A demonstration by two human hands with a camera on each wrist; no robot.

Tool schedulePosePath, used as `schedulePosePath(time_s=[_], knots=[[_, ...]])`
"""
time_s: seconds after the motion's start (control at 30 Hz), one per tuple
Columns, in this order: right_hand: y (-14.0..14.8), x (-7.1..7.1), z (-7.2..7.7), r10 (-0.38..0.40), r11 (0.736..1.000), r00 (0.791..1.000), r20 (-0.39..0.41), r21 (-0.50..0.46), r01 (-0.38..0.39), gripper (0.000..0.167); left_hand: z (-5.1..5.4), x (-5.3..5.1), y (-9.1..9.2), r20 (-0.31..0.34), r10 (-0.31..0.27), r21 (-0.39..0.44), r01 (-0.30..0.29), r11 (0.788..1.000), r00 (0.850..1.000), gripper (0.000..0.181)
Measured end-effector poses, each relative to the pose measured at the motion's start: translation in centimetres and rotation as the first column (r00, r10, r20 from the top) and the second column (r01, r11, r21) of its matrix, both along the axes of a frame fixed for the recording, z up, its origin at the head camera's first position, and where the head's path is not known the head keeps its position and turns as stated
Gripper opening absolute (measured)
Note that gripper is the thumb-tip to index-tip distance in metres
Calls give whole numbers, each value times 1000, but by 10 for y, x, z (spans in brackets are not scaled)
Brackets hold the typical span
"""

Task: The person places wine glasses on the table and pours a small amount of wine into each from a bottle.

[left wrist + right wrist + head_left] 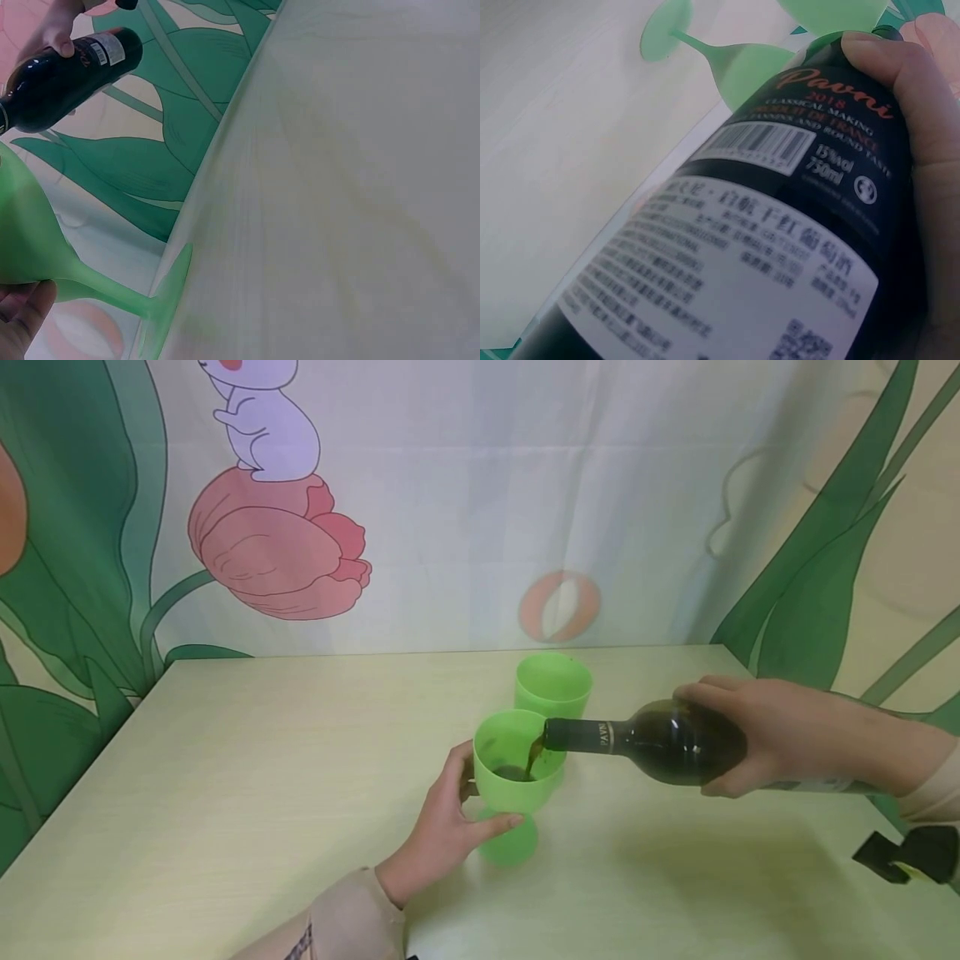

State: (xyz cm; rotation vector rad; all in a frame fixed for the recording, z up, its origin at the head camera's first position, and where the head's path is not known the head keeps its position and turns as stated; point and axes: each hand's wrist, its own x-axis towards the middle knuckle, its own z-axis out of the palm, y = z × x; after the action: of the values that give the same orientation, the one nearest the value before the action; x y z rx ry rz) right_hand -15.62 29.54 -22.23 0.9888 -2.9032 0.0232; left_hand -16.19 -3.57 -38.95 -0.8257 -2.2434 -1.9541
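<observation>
My left hand (442, 835) grips a light green plastic goblet (510, 795) by the lower bowl, thumb in front. Dark liquid lies inside the goblet, and a thin stream runs into it from the mouth of a dark wine bottle (667, 743). My right hand (787, 735) holds that bottle nearly level, fingers curled round its body, with the neck at the goblet's rim. White label print faces the right wrist camera on the bottle (727, 240). In the left wrist view, the goblet (34, 217) shows its stem and round foot.
A second green goblet (553, 681) stands just behind the first, partly hidden by it. The pale table (247, 777) ends at a cloth backdrop (450, 527) printed with leaves, a flower and a rabbit. A small black object (911, 856) shows below the right sleeve.
</observation>
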Motion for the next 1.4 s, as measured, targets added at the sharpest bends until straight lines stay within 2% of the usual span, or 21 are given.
schedulePosePath(time_s=[0.57,0.93,1.4], knots=[[2,-1,-10,5,999,1000,-21,-48,-6,74,1,0,-2,-11,-8,5,8,1000,1000,83],[6,-1,-19,50,994,997,-57,-90,-55,74,2,0,0,24,14,-18,-13,1000,1000,82],[13,-2,-29,68,991,992,-104,-112,-80,77,3,1,-1,16,3,-13,-3,1000,1000,82]])
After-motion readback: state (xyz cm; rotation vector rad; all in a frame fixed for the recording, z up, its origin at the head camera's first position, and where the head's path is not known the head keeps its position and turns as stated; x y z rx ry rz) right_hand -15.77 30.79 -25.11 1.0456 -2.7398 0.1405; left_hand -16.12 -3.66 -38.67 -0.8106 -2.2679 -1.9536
